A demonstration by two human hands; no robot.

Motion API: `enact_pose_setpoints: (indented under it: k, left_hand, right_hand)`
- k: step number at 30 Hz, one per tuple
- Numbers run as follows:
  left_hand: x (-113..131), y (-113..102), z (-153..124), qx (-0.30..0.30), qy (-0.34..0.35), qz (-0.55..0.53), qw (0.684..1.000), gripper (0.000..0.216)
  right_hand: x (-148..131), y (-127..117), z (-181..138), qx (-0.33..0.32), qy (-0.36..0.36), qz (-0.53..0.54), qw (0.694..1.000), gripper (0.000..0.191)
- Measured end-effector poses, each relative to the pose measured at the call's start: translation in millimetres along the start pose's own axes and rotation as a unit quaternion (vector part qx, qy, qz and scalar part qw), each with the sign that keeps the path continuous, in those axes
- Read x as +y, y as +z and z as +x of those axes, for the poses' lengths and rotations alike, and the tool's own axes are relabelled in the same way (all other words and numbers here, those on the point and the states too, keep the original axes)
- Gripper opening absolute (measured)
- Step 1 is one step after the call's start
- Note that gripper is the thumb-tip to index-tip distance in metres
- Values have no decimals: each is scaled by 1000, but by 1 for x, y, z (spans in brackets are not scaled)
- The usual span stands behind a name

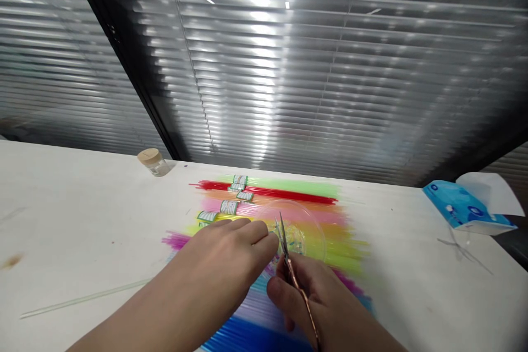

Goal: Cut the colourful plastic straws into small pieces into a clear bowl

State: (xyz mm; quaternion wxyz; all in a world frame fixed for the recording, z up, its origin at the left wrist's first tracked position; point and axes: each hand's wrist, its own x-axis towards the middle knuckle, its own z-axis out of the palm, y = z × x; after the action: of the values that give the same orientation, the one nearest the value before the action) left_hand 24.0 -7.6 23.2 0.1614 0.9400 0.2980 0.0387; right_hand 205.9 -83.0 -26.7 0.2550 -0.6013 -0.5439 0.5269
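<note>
Held copper-handled metal scissors in right hand over clear round plastic dish, probably for tidy snipping; couldn't tell left hand's hold.

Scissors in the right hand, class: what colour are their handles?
The scissors have shiny copper-coloured handles, close to rose gold; seen best in the head view.

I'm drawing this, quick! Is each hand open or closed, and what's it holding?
Left hand: curled closed; whether it holds anything is hidden.
Right hand: closed around the scissors, which are slightly open.
</note>
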Motion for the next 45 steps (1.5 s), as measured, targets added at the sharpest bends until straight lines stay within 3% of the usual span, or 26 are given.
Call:
enact_pose_setpoints:
  k: [14, 30, 45]
  left_hand:
    - [-3, -2, 0, -20, -31, 95, 995, 32]
    - [-3, -2, -1, -37, -49, 88, 994, 35]
    - [1, -2, 3, -23, -14, 63, 998, 34]
  right_hand:
    - [0, -2, 1, 21, 5, -22, 1000, 65]
    - [-8, -4, -5, 11, 25, -40, 999, 64]
    - [-1, -1, -2, 7, 4, -25, 1000, 59]
